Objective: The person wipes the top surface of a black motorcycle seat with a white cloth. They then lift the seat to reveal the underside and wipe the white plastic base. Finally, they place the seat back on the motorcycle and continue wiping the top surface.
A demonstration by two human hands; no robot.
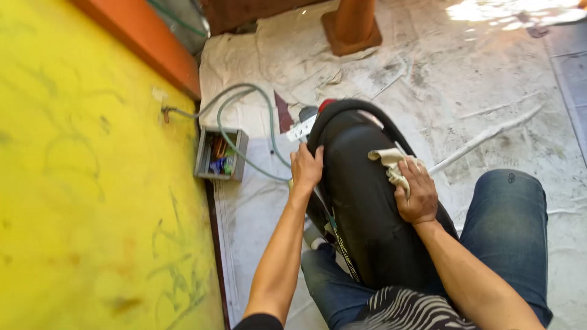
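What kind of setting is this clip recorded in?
Probably a small repair or painting workshop, worked at floor level. Stained drop cloths cover the ground, a small grey box of tools sits by a yellow wall, and a grey hose loops beside it. The seated person wipes a black tyre-like part.

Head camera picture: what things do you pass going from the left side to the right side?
Yellow wall → small grey box of bits → left hand → black tyre → right hand holding a pale cloth → knee in blue jeans.
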